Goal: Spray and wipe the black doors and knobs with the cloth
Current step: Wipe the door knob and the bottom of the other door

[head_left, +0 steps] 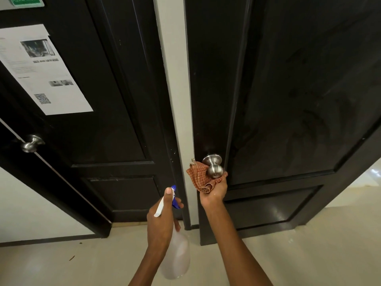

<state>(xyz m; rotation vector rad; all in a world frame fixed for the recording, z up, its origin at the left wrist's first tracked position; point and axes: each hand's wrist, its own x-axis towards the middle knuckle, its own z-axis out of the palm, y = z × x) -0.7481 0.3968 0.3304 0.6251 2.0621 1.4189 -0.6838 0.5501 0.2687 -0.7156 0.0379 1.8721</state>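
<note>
Gripping cloth [203, 178] under knob [215, 171], right hand [213, 190] fingers hidden; left hand [162, 219] clasping spray bottle [177, 259].

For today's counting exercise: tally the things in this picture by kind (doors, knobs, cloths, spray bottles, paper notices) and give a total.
Black doors: 2, left door, right door
Knobs: 2, left knob, right knob
Cloth: 1
Spray bottle: 1
Paper notices: 2, white notice, green sign
Total: 8

Notice [44, 69] text too blurred to read; green sign [25, 1] cropped (top edge).
</note>
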